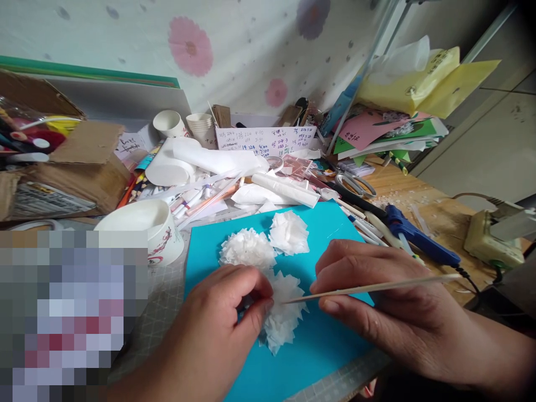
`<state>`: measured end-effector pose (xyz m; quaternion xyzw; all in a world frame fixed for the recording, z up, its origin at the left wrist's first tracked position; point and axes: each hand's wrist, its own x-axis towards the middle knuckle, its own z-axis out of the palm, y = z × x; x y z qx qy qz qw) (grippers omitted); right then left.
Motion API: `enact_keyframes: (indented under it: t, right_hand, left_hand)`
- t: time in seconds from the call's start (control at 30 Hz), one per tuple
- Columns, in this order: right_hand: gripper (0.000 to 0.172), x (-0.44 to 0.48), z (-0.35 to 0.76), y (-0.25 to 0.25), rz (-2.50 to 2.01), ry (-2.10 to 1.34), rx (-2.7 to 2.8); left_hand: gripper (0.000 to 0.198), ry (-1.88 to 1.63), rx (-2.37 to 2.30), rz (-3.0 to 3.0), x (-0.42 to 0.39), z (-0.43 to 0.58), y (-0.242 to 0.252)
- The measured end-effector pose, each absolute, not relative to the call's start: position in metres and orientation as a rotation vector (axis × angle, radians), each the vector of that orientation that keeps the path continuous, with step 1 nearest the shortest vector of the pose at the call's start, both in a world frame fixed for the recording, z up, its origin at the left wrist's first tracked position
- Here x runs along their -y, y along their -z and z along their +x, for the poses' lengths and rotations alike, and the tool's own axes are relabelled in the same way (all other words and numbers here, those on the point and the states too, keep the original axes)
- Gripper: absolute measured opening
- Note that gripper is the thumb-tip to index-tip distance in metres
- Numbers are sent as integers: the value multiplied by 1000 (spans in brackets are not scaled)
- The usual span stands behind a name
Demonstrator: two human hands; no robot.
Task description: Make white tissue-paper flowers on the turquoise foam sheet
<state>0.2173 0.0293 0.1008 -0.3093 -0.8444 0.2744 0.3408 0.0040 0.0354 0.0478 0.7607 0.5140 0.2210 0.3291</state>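
Note:
My left hand (234, 312) pinches the edge of a white tissue-paper flower (285, 326) that lies on a blue sheet (259, 379). In my right hand (389, 312) a thin wooden stick (377, 287) is gripped between thumb and fingers, its tip at the middle of that flower. Behind my left hand sits a fuller ruffled tissue flower (247, 248). A smaller white tissue flower (290, 231) rests beside it, toward the back of the sheet.
A white paper bowl (167, 240) stands left of the sheet on a grey cutting mat (157, 312). At the right are a blue glue gun (421, 234), scissors (355, 184) and a power socket block (489, 240). Tissue rolls (288, 190), pens and a cardboard box (92, 151) crowd the back.

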Motion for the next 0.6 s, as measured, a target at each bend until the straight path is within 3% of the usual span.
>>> enact_keyframes:
  t: [0.6]
  right_hand:
    - [12,-30,217,-94,-809,-728,2347]
  left_hand:
    - [8,-633,-1367,2250,-32,-1,-42]
